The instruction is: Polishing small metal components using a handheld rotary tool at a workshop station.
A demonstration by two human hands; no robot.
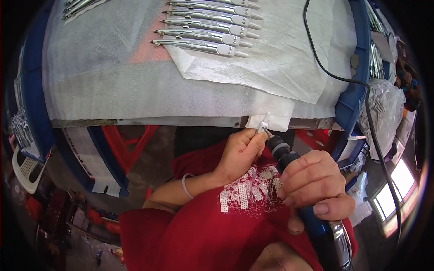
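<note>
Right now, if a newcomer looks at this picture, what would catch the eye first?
Probably the dark power tool, gripped in the right hand at lower right, its tip close to a small piece in the left hand. The red shirt with white decoration fills the lower centre. At the top, silver compass-like tools lie in a row on a white sheet.

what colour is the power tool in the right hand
The power tool is mostly black with dark blue; head view.
</note>
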